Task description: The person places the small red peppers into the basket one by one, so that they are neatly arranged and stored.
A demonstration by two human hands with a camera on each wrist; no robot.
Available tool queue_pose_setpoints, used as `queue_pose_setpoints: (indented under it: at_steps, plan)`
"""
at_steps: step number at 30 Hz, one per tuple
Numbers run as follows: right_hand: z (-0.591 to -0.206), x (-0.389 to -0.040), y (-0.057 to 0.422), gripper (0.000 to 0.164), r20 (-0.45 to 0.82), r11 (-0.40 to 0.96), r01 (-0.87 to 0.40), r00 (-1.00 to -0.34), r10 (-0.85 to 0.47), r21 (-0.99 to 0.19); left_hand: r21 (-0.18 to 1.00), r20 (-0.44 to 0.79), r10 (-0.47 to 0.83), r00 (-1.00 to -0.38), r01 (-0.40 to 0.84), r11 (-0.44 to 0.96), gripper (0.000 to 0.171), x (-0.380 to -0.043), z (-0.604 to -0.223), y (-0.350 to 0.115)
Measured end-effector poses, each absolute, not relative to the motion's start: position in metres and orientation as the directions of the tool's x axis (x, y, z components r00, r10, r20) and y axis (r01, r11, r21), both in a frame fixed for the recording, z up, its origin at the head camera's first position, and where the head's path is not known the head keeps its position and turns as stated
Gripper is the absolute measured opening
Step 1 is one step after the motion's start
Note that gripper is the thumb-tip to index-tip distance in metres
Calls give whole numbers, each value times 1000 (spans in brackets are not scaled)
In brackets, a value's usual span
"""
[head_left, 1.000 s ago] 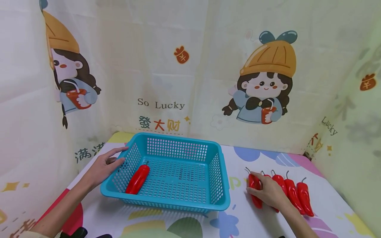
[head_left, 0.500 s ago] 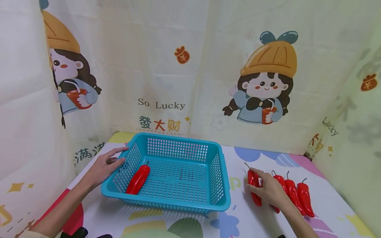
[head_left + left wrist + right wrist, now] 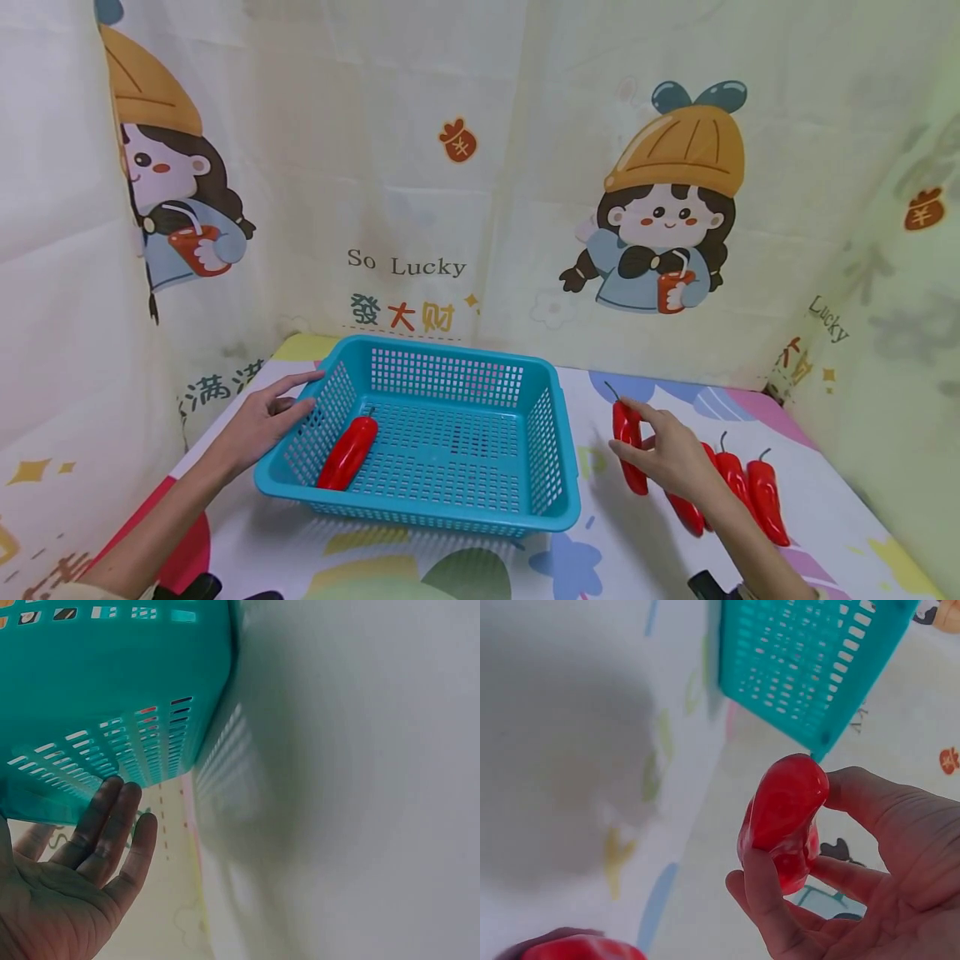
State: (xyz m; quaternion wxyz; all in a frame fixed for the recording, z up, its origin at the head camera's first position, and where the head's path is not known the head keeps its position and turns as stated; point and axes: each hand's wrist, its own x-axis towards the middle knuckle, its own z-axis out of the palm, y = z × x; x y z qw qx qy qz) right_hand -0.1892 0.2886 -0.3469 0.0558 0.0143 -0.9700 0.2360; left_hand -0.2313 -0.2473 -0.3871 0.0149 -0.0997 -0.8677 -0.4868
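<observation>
From my end: the right hand (image 3: pixel 675 458) has a red pepper (image 3: pixel 628 454) pinched between thumb and fingers (image 3: pixel 763 894) — held above the tabletop (image 3: pixel 622 554), stem at the far end, to the right of the teal basket (image 3: pixel 431 510) and apart from it. I see the left hand (image 3: pixel 261 421) at the basket's left side, fingers loosely extended and a bit spread, touching the wall and rim, no pepper in that hand. One pepper in the basket (image 3: pixel 348 454) lies on the basket floor by the left wall, stem pointing away from me. The other peppers (image 3: pixel 767 504) lie side by side on the tabletop at right, some partly behind the right hand and forearm — exact count I can't tell. Printed cloth (image 3: pixel 517 192) hangs behind and on both sides.
</observation>
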Motion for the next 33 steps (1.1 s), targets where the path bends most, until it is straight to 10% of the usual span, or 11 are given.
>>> queue_pose_setpoints:
  at_steps: [33]
  plan:
    - [-302, -184, 244, 87, 292, 811, -250, -951, -103, -529, 839, 130, 145, -981, 187, 511, 62, -229, -385, -245]
